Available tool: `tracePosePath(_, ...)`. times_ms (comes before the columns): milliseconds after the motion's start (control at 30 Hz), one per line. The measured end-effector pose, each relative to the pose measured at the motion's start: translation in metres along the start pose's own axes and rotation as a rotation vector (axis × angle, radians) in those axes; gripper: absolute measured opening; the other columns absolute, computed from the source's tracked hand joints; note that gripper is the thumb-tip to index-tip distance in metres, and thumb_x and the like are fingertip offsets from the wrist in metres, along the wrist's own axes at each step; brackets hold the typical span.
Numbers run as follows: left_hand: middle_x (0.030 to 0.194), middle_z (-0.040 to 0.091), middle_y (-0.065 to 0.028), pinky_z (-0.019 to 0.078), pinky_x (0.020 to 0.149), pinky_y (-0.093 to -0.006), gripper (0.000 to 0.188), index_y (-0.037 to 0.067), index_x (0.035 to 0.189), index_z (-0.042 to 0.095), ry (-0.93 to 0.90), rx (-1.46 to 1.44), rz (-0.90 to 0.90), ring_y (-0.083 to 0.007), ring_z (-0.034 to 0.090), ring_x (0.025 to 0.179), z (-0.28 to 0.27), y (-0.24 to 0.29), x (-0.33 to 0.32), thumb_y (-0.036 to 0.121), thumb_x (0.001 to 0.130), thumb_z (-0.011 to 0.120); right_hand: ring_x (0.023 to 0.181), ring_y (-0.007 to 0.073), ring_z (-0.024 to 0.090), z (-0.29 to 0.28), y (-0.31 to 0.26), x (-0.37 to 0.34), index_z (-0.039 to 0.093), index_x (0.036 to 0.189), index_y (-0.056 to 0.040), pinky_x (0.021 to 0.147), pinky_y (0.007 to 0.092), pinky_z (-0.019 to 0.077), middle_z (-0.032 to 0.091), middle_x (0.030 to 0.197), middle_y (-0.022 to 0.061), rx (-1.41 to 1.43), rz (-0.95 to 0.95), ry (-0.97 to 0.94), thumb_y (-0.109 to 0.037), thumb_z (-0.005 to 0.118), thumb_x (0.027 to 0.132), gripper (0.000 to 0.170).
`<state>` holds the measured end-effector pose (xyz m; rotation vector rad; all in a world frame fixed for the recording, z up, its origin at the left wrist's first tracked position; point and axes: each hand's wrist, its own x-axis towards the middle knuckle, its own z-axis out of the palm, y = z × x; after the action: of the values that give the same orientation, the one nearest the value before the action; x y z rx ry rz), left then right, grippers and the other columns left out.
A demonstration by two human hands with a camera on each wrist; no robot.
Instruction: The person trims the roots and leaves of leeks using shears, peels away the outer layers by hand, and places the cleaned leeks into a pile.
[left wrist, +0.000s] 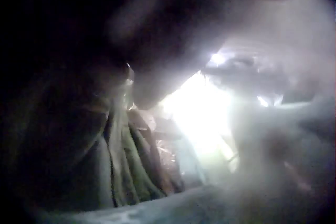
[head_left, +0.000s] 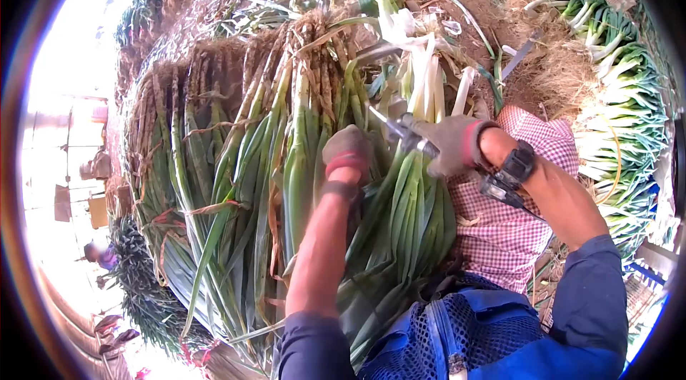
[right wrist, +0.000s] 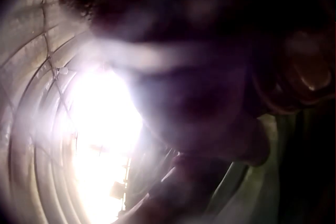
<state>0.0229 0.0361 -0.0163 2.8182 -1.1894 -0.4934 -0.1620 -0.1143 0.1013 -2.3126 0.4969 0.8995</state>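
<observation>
In the head view my gloved left hand (head_left: 348,151) is curled in a fist over the pile of leeks (head_left: 243,151), and a green leek stalk (head_left: 351,91) runs up from it. To its right, my gloved right hand (head_left: 456,143) grips a small knife (head_left: 386,121), its thin blade pointing up and left toward the left hand. Just behind and below the right hand lie cleaned leeks with white shanks (head_left: 427,87) and broad green leaves (head_left: 421,212). The left fingers are hidden under the back of the hand. Both wrist views are dark and blurred.
A red-checked cloth (head_left: 500,216) covers the lap. Beyond it, cleaned leeks (head_left: 629,116) lie in a long row at the right. Another blade (head_left: 520,57) lies on the littered ground (head_left: 493,16). More leeks (head_left: 150,294) are heaped at the lower left, near another person (head_left: 103,255).
</observation>
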Motion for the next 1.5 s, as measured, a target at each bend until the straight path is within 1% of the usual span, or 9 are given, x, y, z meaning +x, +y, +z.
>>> tracePosePath(200, 0.096, 0.077, -0.0202, 0.0603, 0.079, -0.0485, 0.029, 0.011, 0.092, 0.082, 0.012, 0.026, -0.08, -0.0409, 0.075, 0.094, 0.018, -0.002, 0.023, 0.031, 0.089, 0.061, 0.098, 0.0385, 0.074, 0.0, 0.006, 0.008, 0.019, 0.168, -0.0153, 0.09, 0.0431, 0.0557, 0.075, 0.104, 0.0211, -0.027, -0.064, 0.036, -0.035, 0.074, 0.083, 0.103)
tracePosePath(267, 0.085, 0.077, -0.0171, 0.0593, 0.073, -0.0459, 0.024, 0.007, 0.085, 0.08, 0.09, -0.009, -0.052, -0.0355, 0.076, 0.08, 0.004, -0.005, 0.024, 0.025, 0.089, 0.065, 0.098, 0.0389, 0.074, -0.006, 0.007, 0.004, 0.023, 0.167, -0.0095, 0.089, 0.0442, 0.0563, 0.075, 0.106, 0.0222, 0.011, -0.009, 0.052, -0.028, 0.073, 0.08, 0.102)
tracePosePath(400, 0.07, 0.068, -0.0024, 0.0447, 0.042, -0.033, 0.02, 0.008, 0.08, 0.074, -0.188, -1.124, -0.575, -0.0163, 0.057, 0.046, -0.047, -0.004, 0.034, 0.023, 0.092, 0.072, 0.099, 0.039, 0.073, 0.008, 0.008, 0.001, 0.019, 0.168, -0.0141, 0.092, 0.043, 0.0553, 0.075, 0.1, 0.0191, 0.006, -0.107, -0.066, -0.029, 0.076, 0.081, 0.105)
tracePosePath(567, 0.057, 0.054, 0.0093, 0.0276, 0.036, -0.0244, 0.019, 0.017, 0.09, 0.07, -0.32, -1.694, -0.348, -0.0042, 0.039, 0.04, -0.087, -0.014, 0.083, 0.032, 0.1, 0.07, 0.099, 0.0424, 0.072, 0.002, 0.0, 0.002, 0.019, 0.167, -0.0132, 0.091, 0.0465, 0.056, 0.074, 0.104, 0.0238, -0.023, -0.131, -0.034, -0.026, 0.071, 0.082, 0.101)
tracePosePath(767, 0.075, 0.07, -0.0061, 0.057, 0.059, -0.0322, 0.022, 0.005, 0.102, 0.065, -0.308, -2.054, -0.161, -0.0186, 0.065, 0.062, -0.132, 0.002, 0.11, 0.027, 0.104, 0.066, 0.1, 0.0405, 0.073, -0.006, -0.01, 0.012, 0.031, 0.163, -0.01, 0.09, 0.0464, 0.0569, 0.074, 0.105, 0.0228, 0.034, 0.013, -0.087, -0.023, 0.07, 0.078, 0.095)
tracePosePath(933, 0.084, 0.072, -0.0088, 0.0586, 0.057, -0.0355, 0.024, 0.004, 0.107, 0.062, 0.03, -1.562, -0.353, -0.0189, 0.066, 0.063, -0.091, -0.01, 0.062, 0.026, 0.1, 0.069, 0.101, 0.0387, 0.073, -0.008, -0.008, 0.018, 0.025, 0.165, -0.0063, 0.09, 0.0449, 0.0581, 0.075, 0.109, 0.0236, 0.044, -0.033, -0.087, -0.028, 0.072, 0.081, 0.099)
tracePosePath(1267, 0.079, 0.072, -0.0038, 0.0496, 0.054, -0.0252, 0.013, 0.0, 0.101, 0.075, -0.013, -1.0, -0.208, -0.0076, 0.061, 0.06, 0.015, -0.006, -0.033, 0.006, 0.095, 0.066, 0.097, 0.0407, 0.074, -0.011, -0.007, 0.056, 0.024, 0.166, -0.0108, 0.088, 0.0463, 0.0576, 0.075, 0.105, 0.0246, -0.11, -0.055, -0.058, -0.031, 0.071, 0.082, 0.098)
tracePosePath(1433, 0.085, 0.075, -0.0101, 0.0567, 0.067, -0.0377, 0.016, 0.009, 0.106, 0.076, 0.134, -0.56, -0.069, -0.0241, 0.072, 0.072, 0.016, -0.012, -0.02, 0.015, 0.095, 0.066, 0.1, 0.0426, 0.073, -0.019, -0.011, 0.06, 0.028, 0.164, -0.0101, 0.089, 0.0474, 0.0569, 0.074, 0.11, 0.0257, -0.098, 0.004, 0.001, -0.028, 0.07, 0.082, 0.094)
tracePosePath(1500, 0.108, 0.074, -0.0153, 0.0575, 0.078, -0.0485, 0.025, 0.013, 0.117, 0.07, 0.084, -0.116, -0.03, -0.0367, 0.074, 0.09, 0.014, -0.009, -0.013, 0.023, 0.095, 0.064, 0.101, 0.0385, 0.074, -0.022, -0.015, 0.057, 0.034, 0.161, -0.0023, 0.084, 0.0478, 0.0583, 0.073, 0.11, 0.028, -0.138, -0.015, 0.005, -0.013, 0.067, 0.077, 0.09)
